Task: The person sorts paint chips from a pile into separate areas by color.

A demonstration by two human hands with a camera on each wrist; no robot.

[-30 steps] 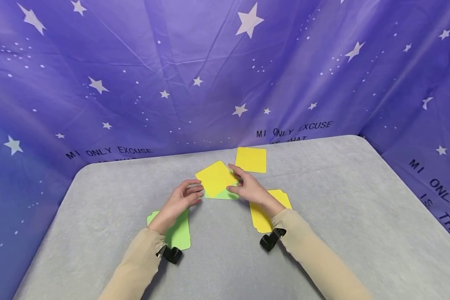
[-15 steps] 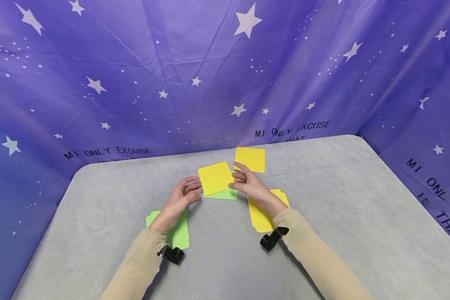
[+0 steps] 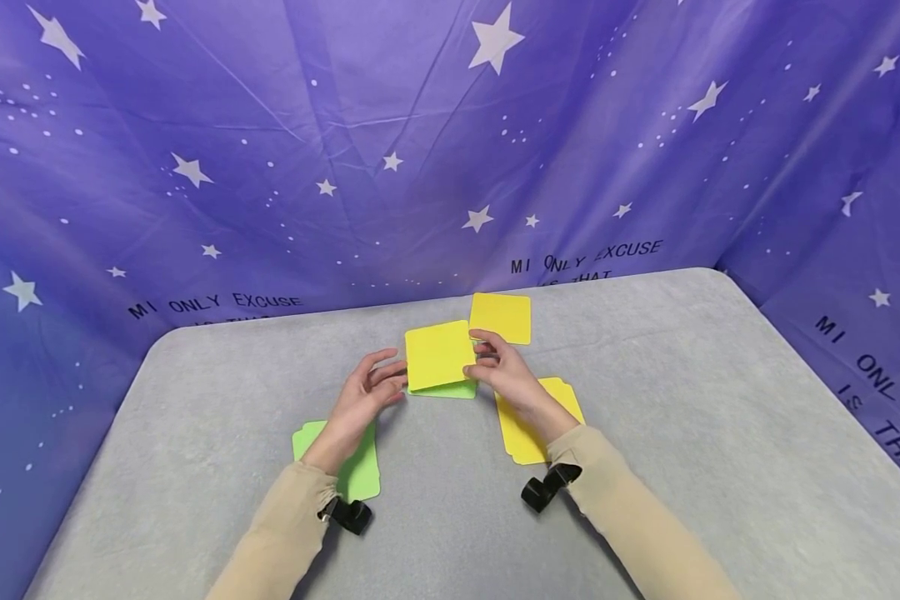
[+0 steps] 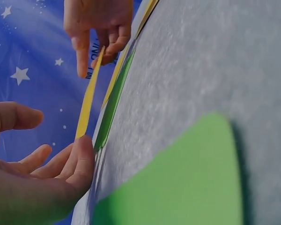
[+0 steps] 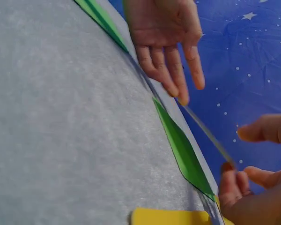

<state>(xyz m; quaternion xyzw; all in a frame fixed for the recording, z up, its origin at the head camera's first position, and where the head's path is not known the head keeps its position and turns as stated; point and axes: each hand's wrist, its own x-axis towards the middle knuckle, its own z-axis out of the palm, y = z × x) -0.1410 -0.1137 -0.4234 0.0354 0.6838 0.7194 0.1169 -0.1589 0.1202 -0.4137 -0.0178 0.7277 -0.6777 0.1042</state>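
A square yellow card (image 3: 438, 354) is held between my two hands, tilted slightly above a green card (image 3: 450, 390). My left hand (image 3: 363, 392) has its fingertips at the card's left edge; in the left wrist view, bent fingers (image 4: 82, 150) meet the end of it. My right hand (image 3: 506, 367) grips the right edge, its thumb over the near corner and its index finger by the far one. Seen edge-on in the right wrist view, the yellow card (image 5: 208, 133) spans from one hand's fingertips to the other's, apart from the green card (image 5: 185, 150) below.
Behind my right fingers lies another yellow card (image 3: 502, 317). More green cards (image 3: 360, 471) lie beneath my left wrist, and yellow cards (image 3: 521, 437) beneath my right. A grey cloth covers the table (image 3: 450, 517); a purple star-printed curtain (image 3: 390, 217) hangs behind it.
The held yellow card has turned between my fingertips from a diamond angle to nearly square with the green card, and shifted slightly right. Both hands stay almost in place.
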